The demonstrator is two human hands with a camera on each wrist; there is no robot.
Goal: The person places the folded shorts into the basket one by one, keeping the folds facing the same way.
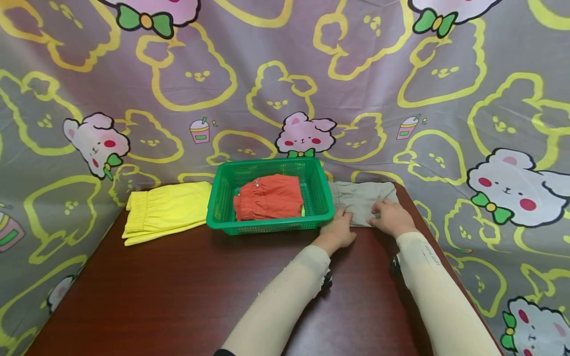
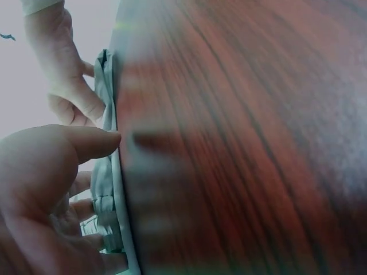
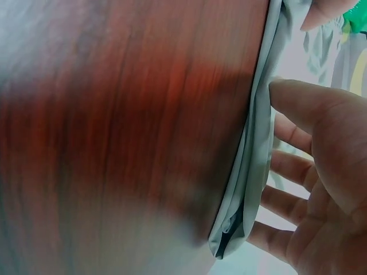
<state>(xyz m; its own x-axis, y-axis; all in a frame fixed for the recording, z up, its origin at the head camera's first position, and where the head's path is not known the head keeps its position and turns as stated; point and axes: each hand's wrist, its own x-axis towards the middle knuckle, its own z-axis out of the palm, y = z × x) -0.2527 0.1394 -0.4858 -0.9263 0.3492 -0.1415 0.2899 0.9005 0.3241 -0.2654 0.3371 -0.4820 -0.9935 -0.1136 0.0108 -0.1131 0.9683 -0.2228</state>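
Currently, your left hand (image 1: 337, 231) and right hand (image 1: 394, 217) touch the folded grey cloth (image 1: 362, 194) with fingers parted, nothing clasped, on the table (image 1: 178, 291) just right of the green basket (image 1: 267, 224), so lifting this loosely could let layers slip apart

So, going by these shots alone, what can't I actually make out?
Head view: what lies beneath the red cloth in the green basket; the cloth covers all but a yellow-green sliver.
Head view: the writing on the right sleeve; too small to read.
Left wrist view: part of the gray cloth, hidden by the left hand.
Right wrist view: most of the basket; cut off by the picture's edge.
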